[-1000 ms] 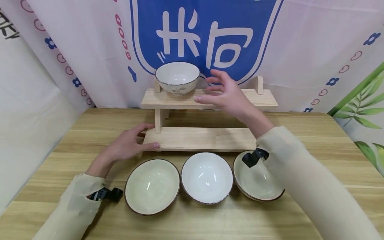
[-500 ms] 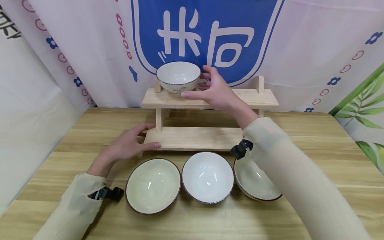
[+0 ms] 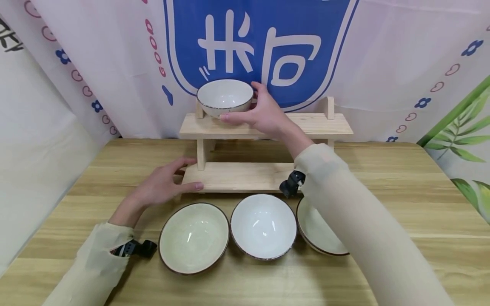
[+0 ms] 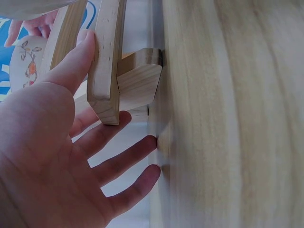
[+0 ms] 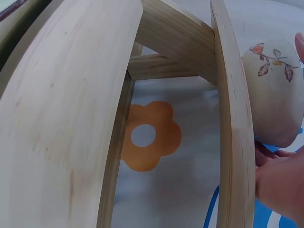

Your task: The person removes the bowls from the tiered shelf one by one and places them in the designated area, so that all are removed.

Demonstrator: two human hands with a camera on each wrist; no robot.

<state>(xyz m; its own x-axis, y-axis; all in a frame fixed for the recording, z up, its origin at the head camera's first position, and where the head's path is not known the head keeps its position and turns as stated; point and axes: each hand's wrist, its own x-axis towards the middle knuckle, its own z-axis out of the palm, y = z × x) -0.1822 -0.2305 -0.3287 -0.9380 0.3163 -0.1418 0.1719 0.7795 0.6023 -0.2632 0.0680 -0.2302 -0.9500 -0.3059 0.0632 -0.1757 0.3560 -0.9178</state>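
Observation:
On the upper board of a two-tier wooden display shelf [image 3: 260, 177] sits a white bowl [image 3: 223, 95] with a speckled dark rim. My right hand [image 3: 264, 112] holds this bowl at its right side, thumb across the front and fingers behind, partly hidden. A leaf-and-fruit pattern shows on the bowl [image 5: 275, 95] in the right wrist view. My left hand [image 3: 162, 182] grips the left end of the lower board, thumb on top. In the left wrist view the index fingertip of that hand [image 4: 61, 142] touches the board's end [image 4: 104, 85], while the other fingers extend past it.
In front of the shelf stand a pale green bowl [image 3: 194, 238], a white bowl [image 3: 264, 227] and another pale bowl [image 3: 319, 229], partly covered by my right sleeve. A printed curtain [image 3: 383, 63] hangs behind the wooden table [image 3: 402, 191].
My right hand has moved left along the upper board to the bowl and taken hold of its right side. The left hand and the other bowls stay in place.

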